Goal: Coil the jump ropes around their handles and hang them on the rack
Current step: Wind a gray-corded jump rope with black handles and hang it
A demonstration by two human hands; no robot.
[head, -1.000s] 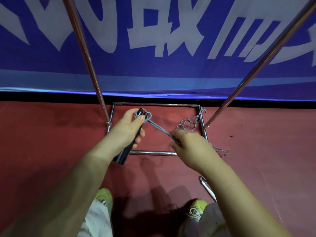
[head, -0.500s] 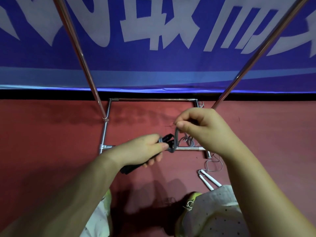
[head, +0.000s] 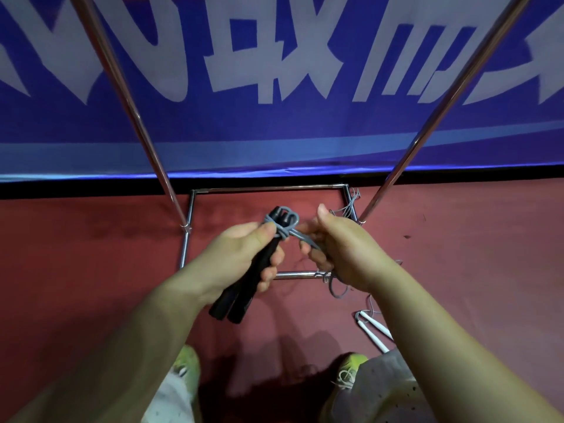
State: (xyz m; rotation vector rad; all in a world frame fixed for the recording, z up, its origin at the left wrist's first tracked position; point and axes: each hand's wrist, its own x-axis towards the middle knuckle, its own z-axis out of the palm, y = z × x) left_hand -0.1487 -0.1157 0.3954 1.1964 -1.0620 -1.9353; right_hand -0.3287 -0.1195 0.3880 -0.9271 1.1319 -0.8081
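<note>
Step in hand: coiling. The left hand [head: 241, 254] has its grip closed round two black handles [head: 244, 285] held side by side, thumb pinning the grey rope [head: 282, 228] wound near their upper ends. The right hand [head: 341, 248] pinches the rope's free length, drawn taut from the wraps. The bundle is held above the red floor [head: 91, 270], in front of the rack [head: 268, 187]. Judgement: next comes another tight turn, slack fed evenly. White handles [head: 374, 326] lie on the floor, uncoiled.

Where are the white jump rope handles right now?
In the head view, the white jump rope handles lie on the red floor at lower right, just beneath the right hand's forearm.
</note>
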